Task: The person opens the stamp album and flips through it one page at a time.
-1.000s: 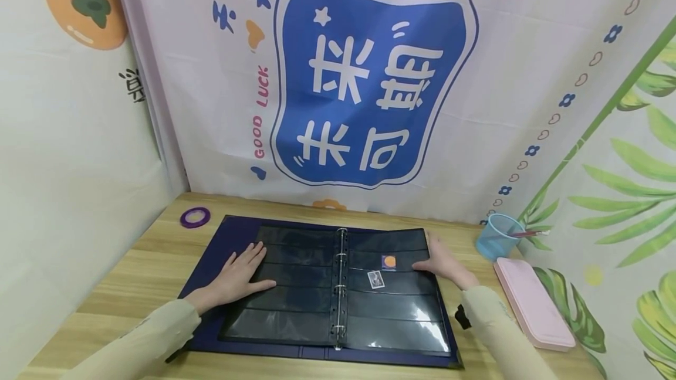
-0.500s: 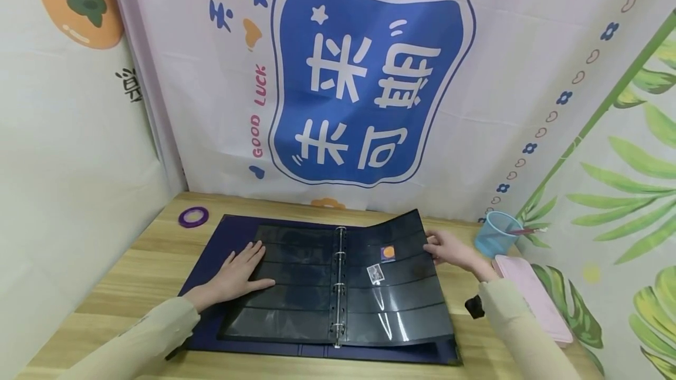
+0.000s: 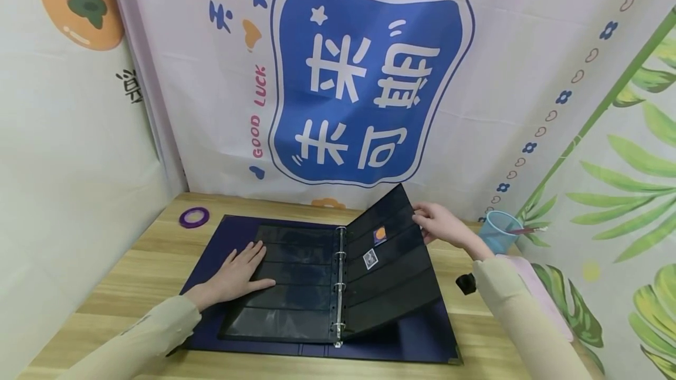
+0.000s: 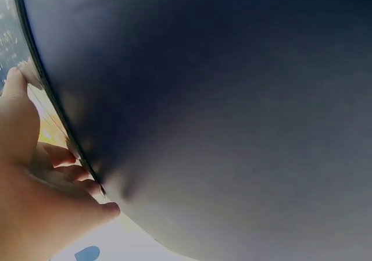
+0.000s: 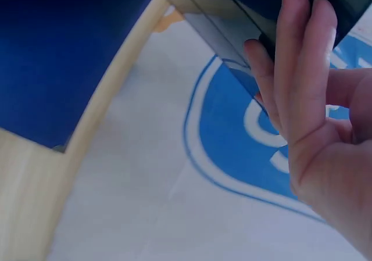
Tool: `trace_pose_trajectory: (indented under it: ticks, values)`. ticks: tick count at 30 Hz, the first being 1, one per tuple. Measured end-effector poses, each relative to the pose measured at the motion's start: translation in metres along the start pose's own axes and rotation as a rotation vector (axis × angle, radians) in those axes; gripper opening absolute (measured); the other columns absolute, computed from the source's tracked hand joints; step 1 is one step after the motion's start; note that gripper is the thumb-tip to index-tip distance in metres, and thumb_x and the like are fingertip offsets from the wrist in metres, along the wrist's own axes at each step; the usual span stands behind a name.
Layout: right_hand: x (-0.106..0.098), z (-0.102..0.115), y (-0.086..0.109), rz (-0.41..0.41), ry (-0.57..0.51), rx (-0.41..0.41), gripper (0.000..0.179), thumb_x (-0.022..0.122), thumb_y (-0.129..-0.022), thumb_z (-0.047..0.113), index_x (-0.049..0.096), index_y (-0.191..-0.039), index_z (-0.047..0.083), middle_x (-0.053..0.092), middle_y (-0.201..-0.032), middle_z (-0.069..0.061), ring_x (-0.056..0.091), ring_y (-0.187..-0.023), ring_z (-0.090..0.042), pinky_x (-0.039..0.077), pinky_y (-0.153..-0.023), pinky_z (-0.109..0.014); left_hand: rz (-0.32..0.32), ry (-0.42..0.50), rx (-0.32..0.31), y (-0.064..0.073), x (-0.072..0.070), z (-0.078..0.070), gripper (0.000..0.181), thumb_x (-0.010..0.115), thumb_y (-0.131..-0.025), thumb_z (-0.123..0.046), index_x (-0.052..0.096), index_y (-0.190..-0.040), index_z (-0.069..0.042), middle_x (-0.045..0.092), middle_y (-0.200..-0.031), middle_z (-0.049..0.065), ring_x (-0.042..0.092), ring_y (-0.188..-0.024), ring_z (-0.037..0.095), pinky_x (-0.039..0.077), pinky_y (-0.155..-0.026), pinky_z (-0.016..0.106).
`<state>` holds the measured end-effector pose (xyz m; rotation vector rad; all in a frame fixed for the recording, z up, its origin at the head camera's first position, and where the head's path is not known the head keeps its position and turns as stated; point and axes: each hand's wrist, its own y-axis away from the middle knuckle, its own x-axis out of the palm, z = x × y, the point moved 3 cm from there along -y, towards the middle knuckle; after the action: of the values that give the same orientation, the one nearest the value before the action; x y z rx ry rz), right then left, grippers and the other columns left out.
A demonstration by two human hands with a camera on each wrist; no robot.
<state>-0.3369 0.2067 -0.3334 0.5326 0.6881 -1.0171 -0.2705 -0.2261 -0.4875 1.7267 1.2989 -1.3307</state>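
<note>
An open ring-bound stamp album with a dark blue cover [image 3: 417, 336] lies on the table. My left hand [image 3: 235, 277] rests with spread fingers on the outer edge of its black left page [image 3: 301, 271]. The right page [image 3: 391, 277] is tilted up from the metal rings [image 3: 340, 289], and my right hand [image 3: 443, 227] holds its outer edge near the top. Two small stamps show in that page's strips: an orange-and-purple one [image 3: 379, 234] and a grey-and-white one [image 3: 371, 259]. In the right wrist view, fingers [image 5: 317, 69] lie against the raised page.
A purple tape roll [image 3: 194, 217] lies at the back left of the wooden table [image 3: 121, 280]. To the right stand a blue mesh pen cup [image 3: 498, 232] with pens in it and a pink case [image 3: 538, 292], partly behind the right sleeve. A printed curtain [image 3: 222, 133] hangs behind.
The right hand has moved up and slightly left, lifting the right page from nearly flat to a steep tilt, baring the blue cover underneath. The left hand has stayed in place.
</note>
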Motion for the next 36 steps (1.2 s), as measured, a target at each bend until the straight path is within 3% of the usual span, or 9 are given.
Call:
trace_pose_trajectory:
  ticks: [8,14,22,25,30,36]
  values:
    - [-0.007,0.034,-0.008,0.008,0.007,-0.01,0.049,0.04,-0.105,0.011,0.033,-0.149,-0.01,0.058,-0.084,-0.009,0.061,-0.06,-0.012,0.061,-0.064,-0.033,-0.03,0.022,0.022,0.0,0.006,0.004,0.095,0.06,-0.089,-0.062,0.036,-0.15,0.007,0.031,-0.157,0.03,0.028,-0.145,0.051,0.021,-0.111,0.073]
    - [-0.011,0.051,-0.014,0.013,0.017,-0.029,0.049,0.04,-0.105,0.012,0.035,-0.149,-0.007,0.06,-0.082,-0.007,0.064,-0.062,-0.012,0.061,-0.067,-0.034,-0.025,0.02,0.031,-0.001,0.005,0.004,0.094,0.06,-0.09,-0.06,0.035,-0.15,0.007,0.031,-0.157,0.031,0.027,-0.145,0.051,0.022,-0.11,0.074]
    - [-0.007,0.063,-0.021,0.042,-0.01,-0.016,0.052,0.04,-0.105,0.014,0.031,-0.151,-0.008,0.059,-0.079,-0.004,0.066,-0.062,-0.01,0.061,-0.068,-0.031,0.017,0.008,-0.009,0.0,0.002,0.0,0.094,0.062,-0.089,-0.06,0.034,-0.151,0.006,0.029,-0.159,0.027,0.027,-0.148,0.047,0.022,-0.113,0.071]
    - [-0.003,0.065,-0.023,0.052,-0.044,-0.016,0.052,0.04,-0.105,0.015,0.029,-0.151,-0.008,0.061,-0.084,-0.006,0.064,-0.062,-0.009,0.06,-0.066,-0.028,0.015,0.004,-0.007,0.0,0.002,-0.001,0.094,0.062,-0.089,-0.06,0.035,-0.151,0.006,0.03,-0.159,0.027,0.027,-0.147,0.048,0.023,-0.113,0.072]
    - [0.005,0.062,-0.024,0.035,-0.114,0.005,0.054,0.041,-0.106,0.021,0.03,-0.153,-0.004,0.062,-0.114,-0.019,0.064,-0.074,-0.012,0.06,-0.071,-0.029,0.006,0.016,-0.004,0.001,0.001,-0.001,0.093,0.063,-0.089,-0.058,0.035,-0.15,0.006,0.03,-0.159,0.028,0.027,-0.147,0.048,0.023,-0.112,0.072]
    - [0.024,0.047,-0.028,-0.04,-0.338,-0.029,0.051,0.038,-0.108,0.035,0.042,-0.144,-0.001,0.059,-0.113,-0.015,0.063,-0.082,-0.01,0.06,-0.077,-0.031,0.008,0.012,-0.006,0.0,0.001,0.0,0.094,0.062,-0.089,-0.06,0.035,-0.151,0.006,0.03,-0.159,0.028,0.027,-0.147,0.048,0.023,-0.112,0.072]
